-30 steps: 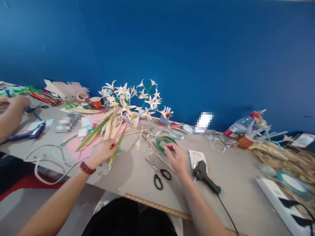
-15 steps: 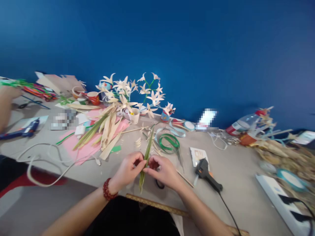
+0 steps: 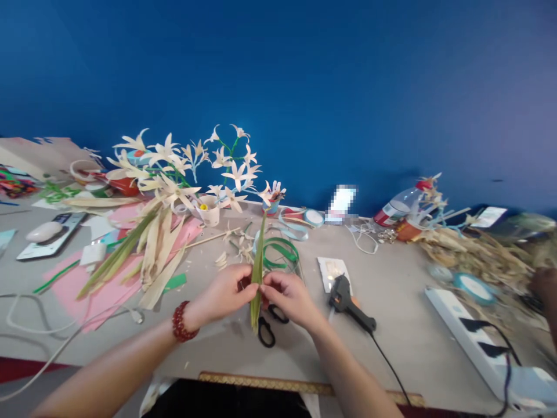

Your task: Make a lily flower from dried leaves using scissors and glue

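Observation:
Between my two hands a long green corn husk strip stands nearly upright above the table. My left hand pinches its left edge between thumb and fingers. On the other edge my right hand pinches it too, the fingertips almost meeting. Black-handled scissors lie beneath, partly covered by the strip and my right hand. Just beyond are a loop of green ribbon and small pale husk pieces. Dried husks lie on pink paper to the left.
Pale husk flowers stand at the back beside a paper cup. A black glue gun with a cord lies right of my hands, near a white power strip. Another person's hand shows at the far right. A bottle stands behind.
My view has turned to the right, so the table's things sit further left. Both hands keep hold of the husk strip. More of the scissors shows, and the other person's arm at far left has left view.

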Tool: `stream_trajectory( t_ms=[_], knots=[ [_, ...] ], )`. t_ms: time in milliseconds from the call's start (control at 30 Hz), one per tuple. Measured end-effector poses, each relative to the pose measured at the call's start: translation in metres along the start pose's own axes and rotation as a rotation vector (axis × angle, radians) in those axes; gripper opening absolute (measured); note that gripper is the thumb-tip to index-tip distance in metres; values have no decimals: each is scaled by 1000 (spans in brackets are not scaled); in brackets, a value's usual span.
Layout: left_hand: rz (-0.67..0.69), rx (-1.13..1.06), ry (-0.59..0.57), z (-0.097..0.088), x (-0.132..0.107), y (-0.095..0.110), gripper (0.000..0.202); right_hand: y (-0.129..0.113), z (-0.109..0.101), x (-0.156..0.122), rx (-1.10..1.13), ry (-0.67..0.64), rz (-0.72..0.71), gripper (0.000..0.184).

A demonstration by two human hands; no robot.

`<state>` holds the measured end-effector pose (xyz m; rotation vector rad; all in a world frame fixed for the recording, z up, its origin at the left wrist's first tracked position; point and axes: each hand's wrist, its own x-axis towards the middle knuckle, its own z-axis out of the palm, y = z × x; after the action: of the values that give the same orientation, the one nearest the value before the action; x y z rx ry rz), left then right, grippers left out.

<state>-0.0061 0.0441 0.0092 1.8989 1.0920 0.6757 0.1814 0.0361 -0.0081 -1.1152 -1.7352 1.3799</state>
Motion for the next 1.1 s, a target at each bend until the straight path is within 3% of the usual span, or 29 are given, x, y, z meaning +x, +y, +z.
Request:
stream_trajectory(
  t_ms=[333,667,833,1100],
  knots=[
    [85,179,65,6,-2,-1,13,-4,-2,-1,-261,8,-70,22],
    [137,210,41,8,-4,-2,14,-3,0,-1,-351,-6,-74,25],
    [129,227,43,10,-5,0,15,-8,4,-1,-442,56,-58,24],
    [181,195,63,6,-12,18,15,-2,5,0,-567,225,-173,25]
  ],
)
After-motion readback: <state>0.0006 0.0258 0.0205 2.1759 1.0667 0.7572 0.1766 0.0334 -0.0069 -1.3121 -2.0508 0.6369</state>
